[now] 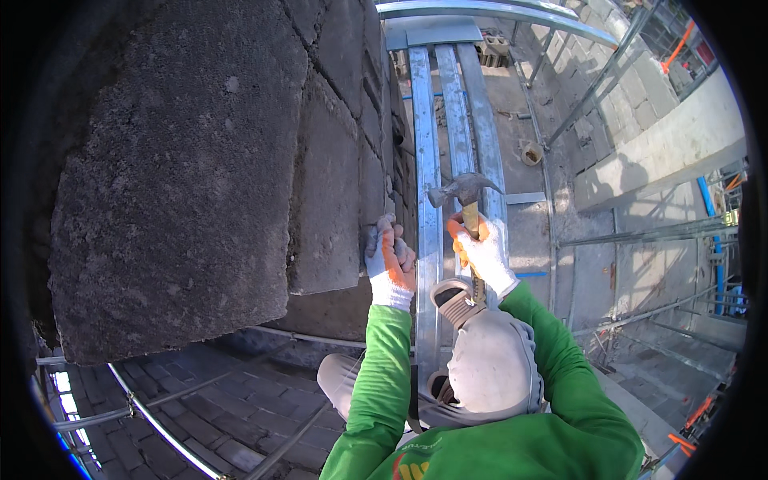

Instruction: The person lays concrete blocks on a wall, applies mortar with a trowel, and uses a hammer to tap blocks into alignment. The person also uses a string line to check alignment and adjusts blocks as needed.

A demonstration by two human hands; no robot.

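Note:
My right hand [480, 252], in a white work glove with orange palm coating, grips a claw hammer [464, 190] by its handle, with the head raised above the metal planks. The left hand [390, 260], gloved the same way, is up against the grey concrete block wall [176, 184] at its right-hand face. Its fingers are curled, and what lies inside them is hidden. Beneath both hands run long galvanized scaffold planks [428, 160], where my sandalled foot [456, 300] rests beside the hammer handle.
A metal rail [496, 8] crosses the far end of the planks. Below on the right are a round bucket [530, 152], hollow blocks [494, 52] and a pale concrete beam [664, 156]. Scaffold tubes [160, 428] pass at lower left, with gaps dropping to lower levels.

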